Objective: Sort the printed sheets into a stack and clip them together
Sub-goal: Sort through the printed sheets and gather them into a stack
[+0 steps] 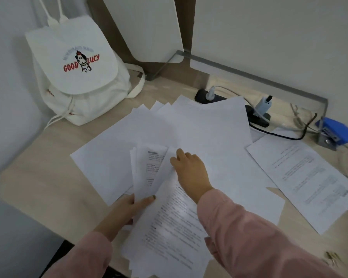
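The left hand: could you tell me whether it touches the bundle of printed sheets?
Touching. The head view shows the left hand gripping the bundle of printed sheets, thumb on top.

A pale wooden desk [28,177] sits in a corner with white walls [269,37].
The light is soft and a bit dim. A brown wooden strip [109,27] runs up the back corner, and a tall white board [145,27] stands in front of it. A grey metal rail [249,77] runs along the back edge of the desk. A white cloth bag [78,77] with a little dog picture sits by the left wall. A black power strip [203,96] lies near the rail, with cords [279,135] trailing off to the right.
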### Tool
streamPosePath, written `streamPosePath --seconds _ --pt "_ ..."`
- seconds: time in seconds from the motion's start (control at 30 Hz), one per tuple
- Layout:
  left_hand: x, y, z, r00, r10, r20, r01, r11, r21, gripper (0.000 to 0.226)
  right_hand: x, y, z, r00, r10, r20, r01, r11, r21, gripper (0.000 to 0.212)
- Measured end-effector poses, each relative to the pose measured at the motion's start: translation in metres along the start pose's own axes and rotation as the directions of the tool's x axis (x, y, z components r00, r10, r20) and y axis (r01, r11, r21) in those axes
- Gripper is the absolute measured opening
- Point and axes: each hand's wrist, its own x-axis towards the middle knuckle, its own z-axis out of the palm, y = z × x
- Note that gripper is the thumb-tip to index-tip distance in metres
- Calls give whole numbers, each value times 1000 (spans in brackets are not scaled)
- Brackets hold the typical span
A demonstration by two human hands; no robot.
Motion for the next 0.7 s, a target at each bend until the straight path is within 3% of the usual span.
streamPosePath --seconds 0.13,0.23,0.3,0.43,0.57,0.7 --pt "7 5 16 998 19 -54 -16 998 55 21 -7 -3 6 1000 -23 -19 28 962 271 44" --pt "10 6 20 996 43 -73 -38 997 74 21 -27 39 1 981 186 57 -191 872 451 39" --pt "10 8 19 996 53 -71 -48 997 68 23 -55 82 1 909 397 127 -414 824 387 43" --pt "10 10 16 996 76 -48 -78 996 -31 24 -120 157 6 639 704 309 -759 641 111 59" --pt "8 13 23 995 90 -31 -93 987 -132 21 -163 185 10 497 779 381 -845 535 8 63" --pt "12 12 35 991 94 -93 -108 981 -162 22 -172 186 17 467 786 406 -861 509 4 48"
